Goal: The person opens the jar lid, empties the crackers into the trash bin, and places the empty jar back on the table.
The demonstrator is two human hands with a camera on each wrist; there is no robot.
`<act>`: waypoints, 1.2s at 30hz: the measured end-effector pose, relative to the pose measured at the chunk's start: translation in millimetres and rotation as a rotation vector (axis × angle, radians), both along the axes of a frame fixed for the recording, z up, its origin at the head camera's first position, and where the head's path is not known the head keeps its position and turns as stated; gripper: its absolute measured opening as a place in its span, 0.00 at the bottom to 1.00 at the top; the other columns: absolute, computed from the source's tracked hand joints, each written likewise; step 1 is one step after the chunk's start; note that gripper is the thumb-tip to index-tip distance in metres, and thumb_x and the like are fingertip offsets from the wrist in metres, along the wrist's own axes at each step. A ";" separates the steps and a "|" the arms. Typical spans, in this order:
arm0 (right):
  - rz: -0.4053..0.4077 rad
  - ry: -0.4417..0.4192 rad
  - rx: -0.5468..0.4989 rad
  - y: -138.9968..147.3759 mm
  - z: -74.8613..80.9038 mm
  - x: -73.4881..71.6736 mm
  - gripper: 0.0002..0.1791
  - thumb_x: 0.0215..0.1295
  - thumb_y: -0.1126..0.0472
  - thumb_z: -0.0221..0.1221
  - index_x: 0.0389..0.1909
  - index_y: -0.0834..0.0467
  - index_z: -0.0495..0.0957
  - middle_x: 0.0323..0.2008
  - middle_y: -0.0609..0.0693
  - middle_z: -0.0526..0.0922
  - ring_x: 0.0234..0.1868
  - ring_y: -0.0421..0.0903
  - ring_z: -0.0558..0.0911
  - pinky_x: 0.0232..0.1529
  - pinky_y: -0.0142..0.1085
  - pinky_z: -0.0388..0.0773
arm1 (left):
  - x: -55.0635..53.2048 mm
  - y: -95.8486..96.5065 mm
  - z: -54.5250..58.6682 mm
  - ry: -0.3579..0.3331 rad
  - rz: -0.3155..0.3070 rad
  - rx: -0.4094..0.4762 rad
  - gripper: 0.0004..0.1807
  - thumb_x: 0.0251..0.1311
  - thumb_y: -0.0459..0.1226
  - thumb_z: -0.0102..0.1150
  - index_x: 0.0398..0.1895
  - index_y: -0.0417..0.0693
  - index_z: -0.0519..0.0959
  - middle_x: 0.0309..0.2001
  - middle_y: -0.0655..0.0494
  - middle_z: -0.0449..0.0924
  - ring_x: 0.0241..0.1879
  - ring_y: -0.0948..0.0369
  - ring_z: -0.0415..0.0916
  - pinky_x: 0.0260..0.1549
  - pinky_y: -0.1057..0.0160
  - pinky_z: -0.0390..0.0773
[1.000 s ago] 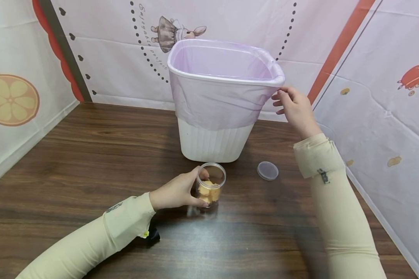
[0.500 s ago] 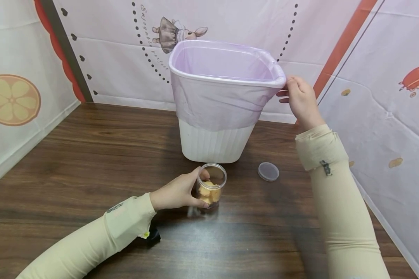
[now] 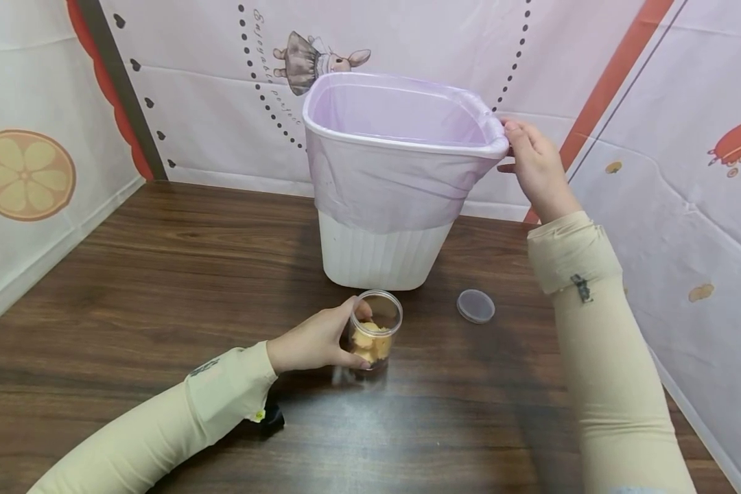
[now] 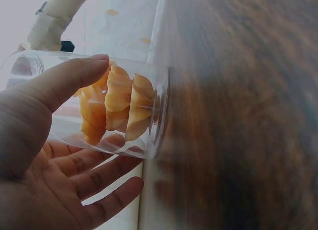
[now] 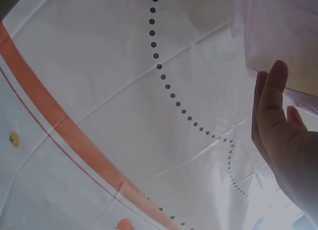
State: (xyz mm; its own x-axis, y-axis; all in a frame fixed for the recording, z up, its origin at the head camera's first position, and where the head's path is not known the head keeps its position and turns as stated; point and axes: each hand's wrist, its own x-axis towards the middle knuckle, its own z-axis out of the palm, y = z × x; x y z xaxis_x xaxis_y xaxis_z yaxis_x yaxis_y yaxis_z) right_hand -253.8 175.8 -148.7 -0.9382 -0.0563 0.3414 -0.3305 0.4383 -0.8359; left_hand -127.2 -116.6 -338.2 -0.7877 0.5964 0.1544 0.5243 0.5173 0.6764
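Observation:
My left hand [image 3: 315,339] holds a clear round jar [image 3: 381,312] upright on the table, thumb on one side and fingers round the other. Inside lie several orange-yellow wavy pieces [image 4: 118,98], stacked low in the jar; its top is uncovered. Behind it stands a white ribbed bin [image 3: 377,257] with a pale purple liner bag [image 3: 389,189] folded over its rim. My right hand [image 3: 540,168] is at the bin's right rim corner, thumb and fingertips right at the liner. In the right wrist view its fingers [image 5: 272,98] are mostly straight along the bin's side.
A round clear lid [image 3: 475,306] lies flat on the wooden table [image 3: 191,274], right of the jar. A small black object [image 3: 273,418] shows below the left cuff. Printed cloth [image 3: 210,82] hangs as walls at the back and both sides.
My right hand has moved up along the bin's right side, from below the rim to its corner. The left hand and jar have stayed in place; the view has shifted slightly.

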 end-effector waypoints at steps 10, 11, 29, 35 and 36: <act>-0.003 -0.009 0.108 1.6 9.9 -5.8 0.28 0.73 0.45 0.43 0.69 0.54 0.65 0.67 0.52 0.69 0.52 0.36 0.73 0.52 0.30 0.74 | -0.6 0.8 0.0 0.000 0.004 -0.003 0.35 0.43 0.46 0.76 0.52 0.49 0.67 0.51 0.55 0.77 0.47 0.63 0.77 0.49 0.63 0.75; 0.003 -0.013 0.121 1.8 11.1 -6.4 0.28 0.74 0.45 0.43 0.69 0.53 0.64 0.68 0.52 0.68 0.53 0.36 0.73 0.53 0.31 0.74 | -0.5 0.9 0.1 0.001 0.004 -0.004 0.35 0.43 0.45 0.76 0.52 0.48 0.67 0.51 0.55 0.77 0.47 0.63 0.77 0.49 0.63 0.75; 0.075 -0.052 0.209 3.0 20.5 -18.8 0.29 0.72 0.46 0.45 0.70 0.55 0.64 0.63 0.52 0.71 0.43 0.29 0.74 0.55 0.31 0.68 | -0.6 1.0 -2.2 -0.003 0.012 0.005 0.35 0.43 0.45 0.76 0.52 0.49 0.66 0.50 0.56 0.77 0.46 0.64 0.77 0.49 0.64 0.75; 0.122 -0.082 0.299 5.6 23.9 -19.3 0.31 0.73 0.45 0.41 0.72 0.54 0.59 0.70 0.55 0.65 0.45 0.30 0.74 0.62 0.39 0.68 | -0.7 0.6 -1.4 -0.040 0.021 0.006 0.35 0.43 0.44 0.77 0.52 0.50 0.66 0.50 0.57 0.77 0.46 0.65 0.76 0.49 0.64 0.75; 0.131 -0.090 0.308 6.1 24.7 -19.3 0.31 0.73 0.45 0.41 0.72 0.54 0.58 0.70 0.55 0.64 0.46 0.31 0.74 0.62 0.39 0.67 | -0.5 0.5 -1.1 -0.049 0.024 0.004 0.35 0.42 0.44 0.77 0.52 0.51 0.66 0.50 0.58 0.77 0.46 0.65 0.76 0.49 0.64 0.75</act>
State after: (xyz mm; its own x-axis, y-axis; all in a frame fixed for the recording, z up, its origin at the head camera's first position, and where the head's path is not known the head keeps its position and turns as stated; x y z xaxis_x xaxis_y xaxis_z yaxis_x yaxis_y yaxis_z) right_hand -273.2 181.9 -124.0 -0.9417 -0.2663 0.2056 -0.3317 0.6331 -0.6994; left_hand -127.7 -116.0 -339.4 -0.8086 0.5765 0.1176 0.4776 0.5263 0.7035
